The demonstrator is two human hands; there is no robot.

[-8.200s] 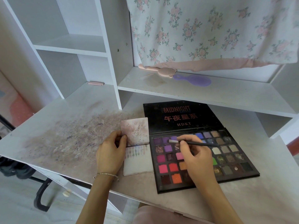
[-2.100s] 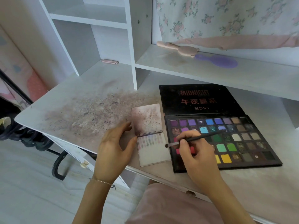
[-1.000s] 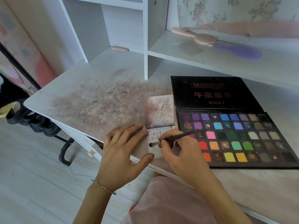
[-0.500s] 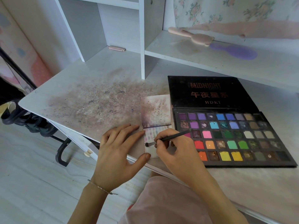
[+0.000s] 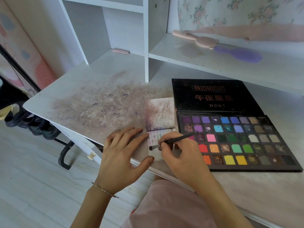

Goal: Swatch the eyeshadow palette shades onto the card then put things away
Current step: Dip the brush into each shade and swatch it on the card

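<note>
An open black eyeshadow palette (image 5: 238,139) with several coloured pans lies on the desk, its lid flat behind it. Left of it lies a small folded white card (image 5: 158,112), stained on the upper half, with pale swatch strokes on the lower half. My right hand (image 5: 179,153) pinches a thin black brush (image 5: 174,140); its tip touches the lower card near the left edge. My left hand (image 5: 121,155) rests flat with fingers spread on the desk, its fingertips and thumb against the card's left edge.
The desk top (image 5: 92,102) is smeared with powder left of the card. A pink hairbrush (image 5: 197,38) and a purple hairbrush (image 5: 240,54) lie on the shelf behind. A pink clip (image 5: 119,51) sits at the back. The desk's front edge runs under my hands.
My right hand left the palette pans and carried the brush left onto the lower card. My left hand slid down beside the lower card. The view shifted left and down.
</note>
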